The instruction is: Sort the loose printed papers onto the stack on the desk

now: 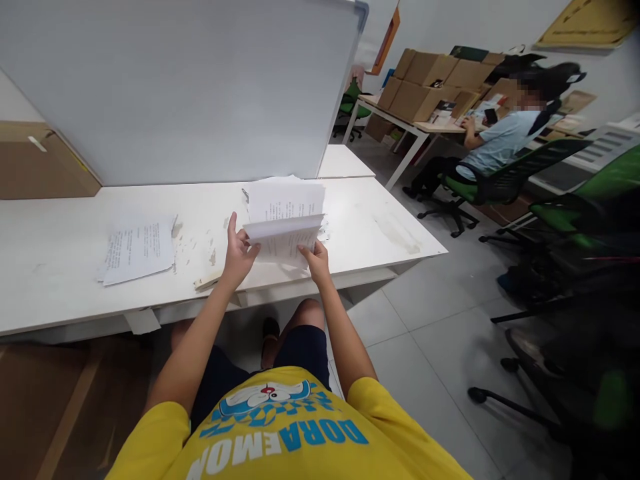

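Between my hands is a printed sheet of paper (285, 230), bent along its upper edge and tilted up off the table. My left hand (240, 252) pinches its left side with the thumb, index finger pointing up. On the right side, my right hand (315, 259) grips the sheet with thumb on top. Just behind it lies a stack of printed papers (285, 197) on the white table (200, 200). To the left rests another pile of printed sheets (140, 250). Whether I hold one sheet or several, I cannot tell.
A whiteboard (200, 93) stands along the table's back. A cardboard box (45, 160) sits at the far left. A small beige strip (207, 281) lies at the front edge. At right, a seated person (505, 137) works near stacked boxes (420, 80) and office chairs (520, 167).
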`<state>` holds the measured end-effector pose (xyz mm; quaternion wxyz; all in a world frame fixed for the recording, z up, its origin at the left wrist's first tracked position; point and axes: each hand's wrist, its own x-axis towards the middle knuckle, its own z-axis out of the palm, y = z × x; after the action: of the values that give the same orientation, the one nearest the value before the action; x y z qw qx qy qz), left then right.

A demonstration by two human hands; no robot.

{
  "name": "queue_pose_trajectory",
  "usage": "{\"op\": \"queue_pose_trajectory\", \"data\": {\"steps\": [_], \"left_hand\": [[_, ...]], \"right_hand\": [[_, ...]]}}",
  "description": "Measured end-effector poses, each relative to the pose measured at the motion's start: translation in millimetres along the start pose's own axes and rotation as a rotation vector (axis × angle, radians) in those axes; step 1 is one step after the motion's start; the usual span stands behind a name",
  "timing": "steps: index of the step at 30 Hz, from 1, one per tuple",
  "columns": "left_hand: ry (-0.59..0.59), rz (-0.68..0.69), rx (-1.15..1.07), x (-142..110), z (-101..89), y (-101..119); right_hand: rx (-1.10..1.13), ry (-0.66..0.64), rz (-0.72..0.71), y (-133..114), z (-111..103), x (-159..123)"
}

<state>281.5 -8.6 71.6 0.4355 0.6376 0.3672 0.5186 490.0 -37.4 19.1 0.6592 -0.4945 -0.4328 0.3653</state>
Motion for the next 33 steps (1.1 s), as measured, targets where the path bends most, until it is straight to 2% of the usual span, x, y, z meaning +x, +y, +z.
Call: {"op": "queue_pose_trajectory", "data": {"steps": [4,7,12,14,18,21,26,33], "left_hand": [[-0.031,0.012,0.037,4.3,-8.3,-12.5],[-0.080,0.071,0.080,5.2,-11.5,-14.1],[-0.095,0.157,0.336,-0.8,-15.5,-7.4],[-0.107,0.286,0.427,-2.9,-16.8,-1.4],[-0.148,0.637,0.591,-0.6,-16.5,11.8],[-0.152,0.784,0.617,3.7,-14.9,16.7],[-0.109,0.740,0.516,5.8,-11.8,16.9],[-0.134,0.688,0.292,8.8,-3.4,22.4]], "right_hand": [[-0.004,-0.035,0.018,18.7,2.7,-0.3],[0.028,-0.033,0.014,29.4,1.5,-3.9],[0.049,-0.032,0.014,36.0,1.0,-5.0],[0.061,-0.053,0.002,35.6,0.6,-5.1],[0.112,-0.067,-0.008,33.4,-1.3,-6.7],[0.124,-0.081,-0.029,32.1,-2.4,-7.9],[0.080,-0.084,-0.073,33.0,-2.0,-5.8],[0.077,-0.095,-0.141,35.3,-1.0,-4.9]]}}
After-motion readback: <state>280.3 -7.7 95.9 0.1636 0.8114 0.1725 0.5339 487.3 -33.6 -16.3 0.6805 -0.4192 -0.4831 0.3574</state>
